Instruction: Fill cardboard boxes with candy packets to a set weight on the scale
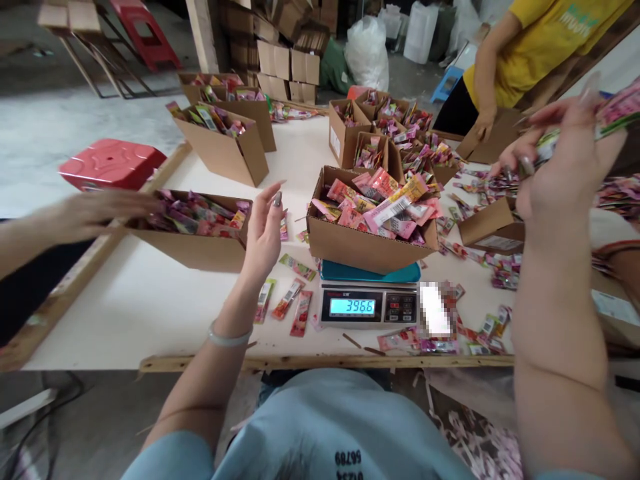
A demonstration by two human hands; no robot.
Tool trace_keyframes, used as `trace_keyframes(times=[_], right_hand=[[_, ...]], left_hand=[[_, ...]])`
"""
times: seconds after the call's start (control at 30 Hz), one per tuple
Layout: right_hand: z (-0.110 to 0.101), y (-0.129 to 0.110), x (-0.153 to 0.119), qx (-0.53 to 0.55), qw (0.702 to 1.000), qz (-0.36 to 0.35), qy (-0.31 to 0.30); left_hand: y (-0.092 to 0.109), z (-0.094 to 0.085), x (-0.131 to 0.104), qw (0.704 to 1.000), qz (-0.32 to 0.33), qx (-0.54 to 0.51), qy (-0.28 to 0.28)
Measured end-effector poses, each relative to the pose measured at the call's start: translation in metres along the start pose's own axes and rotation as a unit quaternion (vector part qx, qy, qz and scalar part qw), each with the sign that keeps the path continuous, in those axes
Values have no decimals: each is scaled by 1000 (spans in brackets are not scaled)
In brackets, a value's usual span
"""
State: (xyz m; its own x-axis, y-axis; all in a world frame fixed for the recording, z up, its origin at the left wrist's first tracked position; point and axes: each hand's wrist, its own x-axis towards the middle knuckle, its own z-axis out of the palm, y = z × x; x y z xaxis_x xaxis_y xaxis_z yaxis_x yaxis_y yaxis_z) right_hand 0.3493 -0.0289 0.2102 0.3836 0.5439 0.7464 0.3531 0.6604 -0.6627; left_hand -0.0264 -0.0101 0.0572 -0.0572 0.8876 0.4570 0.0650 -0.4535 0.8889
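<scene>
My left hand (265, 233) is raised beside the right end of a cardboard box (200, 247) of wrapped sticks, its fingers stretched upward and holding nothing. Up at the right, my right hand (557, 153) grips small wrapped packets (620, 110) in pink and green; how many is unclear. Between my arms, an open cardboard box (370, 243) heaped with pink and yellow packets (395, 207) rests on the blue plate of a digital scale (367, 308). Its lit display reads 396.6, though the decimal point is hard to make out.
Another person's blurred hand (110, 210) reaches over the left box. A person in a yellow shirt (560, 40) stands at the far right. Filled boxes (220, 143) line the back of the white table (150, 307). Loose packets (301, 312) lie near the scale. A red stool (113, 163) stands left.
</scene>
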Motion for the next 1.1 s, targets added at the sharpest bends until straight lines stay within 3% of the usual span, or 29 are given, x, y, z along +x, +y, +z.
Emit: trace_keyframes(times=[0.17,0.27,0.33,0.4,0.47,0.53,0.6,0.7,0.77,0.87,0.97,1.03,1.1], right_hand=[[-4,7,0,-5,999,-8,-40],[1,2,-8,-82,991,1,-106],[7,-6,-17,-191,960,14,-205],[12,-19,-25,-306,899,33,-311],[12,-32,-30,-376,851,45,-364],[7,-40,-32,-392,859,35,-328],[-4,-38,-31,-364,899,12,-242],[-22,-13,-33,-267,953,7,-141],[-33,11,-38,-204,971,59,-108],[-42,40,-52,-130,966,206,-89],[-38,47,-70,-71,937,336,-69],[-26,42,-83,-42,926,365,-90],[-8,35,-94,-48,927,340,-150]], left_hand=[[3,-3,1,1000,-1,-5,0],[7,-2,0,1000,-4,-9,-11],[9,1,-1,1000,-7,-10,-18],[10,2,-1,1000,-10,-12,-20],[8,1,-2,1000,-14,-14,-20],[4,-3,-3,1000,-22,-15,-14],[-3,-9,-4,999,-34,-16,-2],[-22,-16,-9,998,-66,-21,14],[-39,-15,-16,993,-111,-32,11],[-67,-5,-35,976,-206,-64,-27],[-89,9,-59,960,-257,-80,-80],[-98,19,-73,955,-263,-83,-108],[-103,31,-83,954,-256,-102,-120]])
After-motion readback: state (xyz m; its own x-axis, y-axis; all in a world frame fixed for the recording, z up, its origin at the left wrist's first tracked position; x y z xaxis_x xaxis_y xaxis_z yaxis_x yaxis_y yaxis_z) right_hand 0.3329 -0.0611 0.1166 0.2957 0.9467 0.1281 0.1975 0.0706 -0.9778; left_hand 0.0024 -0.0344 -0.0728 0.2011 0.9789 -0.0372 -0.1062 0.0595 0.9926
